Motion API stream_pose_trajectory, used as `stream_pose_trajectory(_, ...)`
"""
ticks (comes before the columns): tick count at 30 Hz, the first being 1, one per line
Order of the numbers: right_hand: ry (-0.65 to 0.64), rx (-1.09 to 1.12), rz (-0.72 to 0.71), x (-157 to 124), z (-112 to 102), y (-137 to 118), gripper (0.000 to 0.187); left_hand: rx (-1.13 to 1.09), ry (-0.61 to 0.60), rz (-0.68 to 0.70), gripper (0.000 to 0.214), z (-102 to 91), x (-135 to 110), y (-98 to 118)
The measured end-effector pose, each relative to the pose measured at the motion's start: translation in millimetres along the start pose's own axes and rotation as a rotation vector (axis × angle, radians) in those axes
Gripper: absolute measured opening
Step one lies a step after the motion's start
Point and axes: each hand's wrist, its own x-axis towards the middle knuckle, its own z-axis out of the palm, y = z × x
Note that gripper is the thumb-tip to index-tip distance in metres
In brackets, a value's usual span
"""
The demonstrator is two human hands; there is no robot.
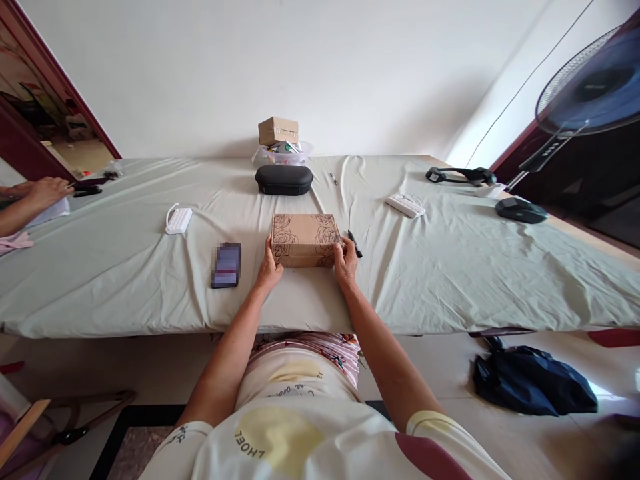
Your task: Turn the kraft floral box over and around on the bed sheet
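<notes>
Here, a wide desk [450,267] draped in a pale grey-green cloth is stretching well beyond the fingers on every side. A dark fan [595,80] is standing far off to the right of them, and a dark bag [530,383] is lying on the floor below and to their right. The cardboard box [305,237], printed with rose outlines, is sitting flat on the desk between the fingers of both hands. A black case [284,180] is lying past the box, away from the fingers. The left hand [269,270] and the right hand [345,261] are each grasping a near corner of the box, fingers curled against its sides. A phone [226,265] is lying just left of the left fingers, and a marker [355,244] is lying just beside the right fingers. Another person's hand [47,190] is resting at the far left edge.
</notes>
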Motion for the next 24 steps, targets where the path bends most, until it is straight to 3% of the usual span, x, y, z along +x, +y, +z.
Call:
stream_pose_trajectory(4, -0.007, 0.002, -0.054, -0.5, -0.9, 0.7, 0.066, 0.005, -0.001, -0.004, 0.106, 0.1, -1.0, 3.1)
stream_pose_trajectory(8, -0.023, -0.051, -0.164, 1.3, -3.1, 0.3, 0.060, 0.040, 0.001, 0.036, 0.108, 0.0, -0.5, 2.9)
stream_pose_trajectory(24, -0.006, -0.017, -0.129, 3.1, -1.3, 4.3, 0.050, 0.004, -0.040, 0.025, 0.099, -2.8, 3.1, 3.7)
